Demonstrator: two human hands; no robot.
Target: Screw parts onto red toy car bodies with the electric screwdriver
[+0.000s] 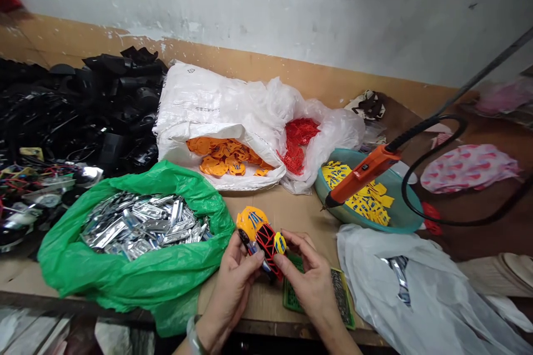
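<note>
Between my two hands, above the bench, is a toy car (255, 223) with an orange front, a red lattice frame and black wheels. My left hand (238, 272) grips its left side, thumb on a silvery side part. With thumb and fingers, my right hand (308, 266) pinches a small yellow piece (280, 242) with a blue mark against the car's right side. Whether that piece is fixed to the car, I cannot tell. Partly behind my right hand lies a green tray (347, 310) of small dark screws.
Left stands a green bag (166, 177) of chromed parts; black parts (104, 100) pile behind it. A white sack (200, 100) holds orange pieces, beside red ones (300, 138). An orange electric screwdriver (362, 175) hangs over a teal basin (400, 222) of yellow pieces. A white bag (366, 255) lies right.
</note>
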